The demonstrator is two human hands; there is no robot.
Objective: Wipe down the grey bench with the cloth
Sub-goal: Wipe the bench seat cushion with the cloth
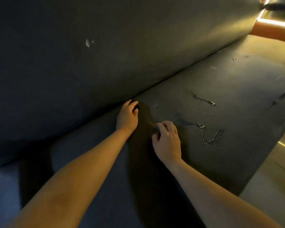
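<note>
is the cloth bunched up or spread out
Spread, apparently: the cloth lies stretched between the left hand and right hand, each gripping an edge; the dim light hides any folds.

One grey bench point(204, 89), one dark cloth point(145, 116), and two hands: left hand point(127, 116), right hand point(167, 140).

Seemingly bare forearms point(82, 170), left hand point(127, 118), right hand point(167, 140)

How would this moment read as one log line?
left hand: grips cloth by seat crease | right hand: pinches cloth | bench: seat cracked, peeling
</note>
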